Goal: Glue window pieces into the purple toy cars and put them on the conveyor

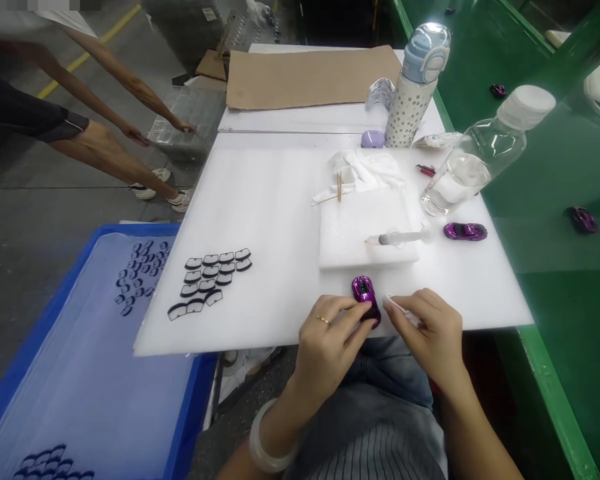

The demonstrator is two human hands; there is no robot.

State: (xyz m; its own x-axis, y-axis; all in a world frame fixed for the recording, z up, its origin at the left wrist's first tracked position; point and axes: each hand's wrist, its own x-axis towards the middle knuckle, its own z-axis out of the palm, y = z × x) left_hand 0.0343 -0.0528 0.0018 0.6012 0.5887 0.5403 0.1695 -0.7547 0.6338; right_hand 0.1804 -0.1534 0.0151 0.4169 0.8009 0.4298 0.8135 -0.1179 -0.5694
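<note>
A shiny purple toy car (363,289) is at the table's front edge, its near end between the thumb and fingers of my left hand (327,347). Just to its right, my right hand (433,333) is closed in a pinch on a small white piece, perhaps cloth or tissue; the fingers cover much of it. The white piece is beside the car, a small gap apart. Beyond both hands lies a white foam block (350,250) with a syringe (400,237) and thin wooden sticks (339,187) on it. A second purple toy car (465,231) lies farther right.
Small dark curved parts (210,272) lie in rows at left; more fill parts of a blue tray (93,243) below. Behind the block are crumpled white cloth (365,170), a dotted bottle (410,107) and a clear bottle (473,160). Another person bends at far left. Purple cars lie on the green surface (555,253).
</note>
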